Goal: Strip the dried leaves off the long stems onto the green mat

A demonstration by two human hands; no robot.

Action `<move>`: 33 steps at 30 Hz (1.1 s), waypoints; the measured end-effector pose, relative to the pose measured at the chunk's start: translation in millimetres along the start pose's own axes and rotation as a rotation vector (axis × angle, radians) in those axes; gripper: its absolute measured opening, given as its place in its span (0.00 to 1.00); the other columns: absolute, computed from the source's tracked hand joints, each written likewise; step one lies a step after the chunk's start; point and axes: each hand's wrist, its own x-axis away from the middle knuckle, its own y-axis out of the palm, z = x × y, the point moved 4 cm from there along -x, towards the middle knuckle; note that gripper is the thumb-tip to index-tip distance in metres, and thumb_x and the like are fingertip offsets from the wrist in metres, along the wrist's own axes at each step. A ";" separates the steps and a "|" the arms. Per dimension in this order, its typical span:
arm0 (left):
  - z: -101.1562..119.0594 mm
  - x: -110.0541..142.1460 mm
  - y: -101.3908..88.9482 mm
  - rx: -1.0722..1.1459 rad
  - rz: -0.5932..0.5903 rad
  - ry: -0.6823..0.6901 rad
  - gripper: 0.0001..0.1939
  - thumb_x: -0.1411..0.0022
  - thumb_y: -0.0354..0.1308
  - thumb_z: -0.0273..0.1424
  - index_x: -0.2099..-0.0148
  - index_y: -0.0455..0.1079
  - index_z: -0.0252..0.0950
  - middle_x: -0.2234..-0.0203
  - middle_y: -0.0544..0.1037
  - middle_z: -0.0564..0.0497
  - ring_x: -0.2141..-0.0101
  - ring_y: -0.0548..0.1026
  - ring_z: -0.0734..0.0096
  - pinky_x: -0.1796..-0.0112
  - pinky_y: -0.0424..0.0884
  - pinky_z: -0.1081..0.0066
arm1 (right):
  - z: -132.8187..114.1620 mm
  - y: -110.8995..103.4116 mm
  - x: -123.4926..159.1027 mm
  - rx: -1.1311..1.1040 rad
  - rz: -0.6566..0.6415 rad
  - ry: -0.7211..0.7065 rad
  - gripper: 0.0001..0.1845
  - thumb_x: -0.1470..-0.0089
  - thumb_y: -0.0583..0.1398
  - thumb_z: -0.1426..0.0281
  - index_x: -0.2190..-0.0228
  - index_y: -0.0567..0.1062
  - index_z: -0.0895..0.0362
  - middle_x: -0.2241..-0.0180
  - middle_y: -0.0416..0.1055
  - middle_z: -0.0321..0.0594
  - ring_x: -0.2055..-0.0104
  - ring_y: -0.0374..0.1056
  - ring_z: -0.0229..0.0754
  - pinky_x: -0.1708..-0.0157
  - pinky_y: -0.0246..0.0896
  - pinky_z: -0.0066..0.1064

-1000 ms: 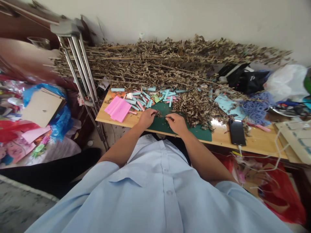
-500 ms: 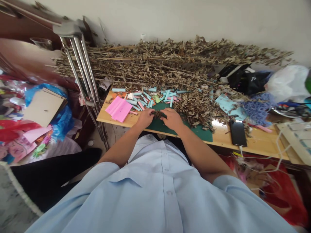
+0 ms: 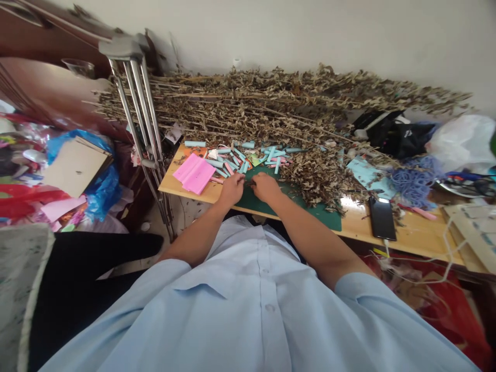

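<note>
My left hand point(image 3: 232, 189) is closed near the front edge of a green cutting mat point(image 3: 324, 216), its fingertips pinched together; whatever they hold is hidden. Close by on the mat, my right hand point(image 3: 267, 187) is curled shut around a small dark bit of dried leaves that shows at its fingertips. A gap separates the two hands. Just to the right lies a loose heap of dried leaves point(image 3: 320, 178). Beyond my hands are scattered small blue and pink paper rolls point(image 3: 277, 164). Left of my left hand rests a stack of pink paper sheets point(image 3: 194, 173).
Long dried leafy stalks point(image 3: 248, 111) lie along the wall behind. Metal crutches point(image 3: 141, 113) lean at the table's left end. On the right are a phone point(image 3: 382, 219) with a cable, blue paper point(image 3: 370, 173), blue yarn point(image 3: 416, 178) and a white plastic bag point(image 3: 461, 137).
The clump of dried leaves that bridged both hands has shrunk to a small bit at my right fingertips. My right fingers have curled in. The view has shifted slightly.
</note>
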 end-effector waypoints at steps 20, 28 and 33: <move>-6.8 -13.9 25.1 0.320 -0.023 -0.185 0.16 0.34 0.51 0.31 0.48 0.74 0.37 0.58 0.80 0.46 0.61 0.78 0.64 0.53 0.73 0.62 | 34.3 -16.9 1.4 -0.396 0.209 0.048 0.09 0.49 0.63 0.69 0.65 0.82 0.55 0.66 0.77 0.39 0.66 0.70 0.42 0.59 0.66 0.35; 3.6 -15.7 31.9 0.838 0.039 -0.409 0.11 0.35 0.53 0.34 0.58 0.74 0.35 0.62 0.80 0.44 0.62 0.78 0.65 0.53 0.72 0.61 | 35.9 -32.5 5.6 -0.538 0.230 0.063 0.11 0.50 0.63 0.66 0.65 0.82 0.56 0.68 0.78 0.39 0.69 0.69 0.41 0.63 0.66 0.35; 26.1 -13.4 52.1 1.431 -0.193 -0.613 0.27 0.33 0.46 0.51 0.60 0.73 0.32 0.66 0.80 0.39 0.59 0.79 0.54 0.55 0.74 0.55 | 11.1 -41.5 7.1 -0.529 0.264 -0.079 0.10 0.49 0.62 0.68 0.64 0.82 0.54 0.63 0.78 0.40 0.61 0.71 0.44 0.57 0.67 0.38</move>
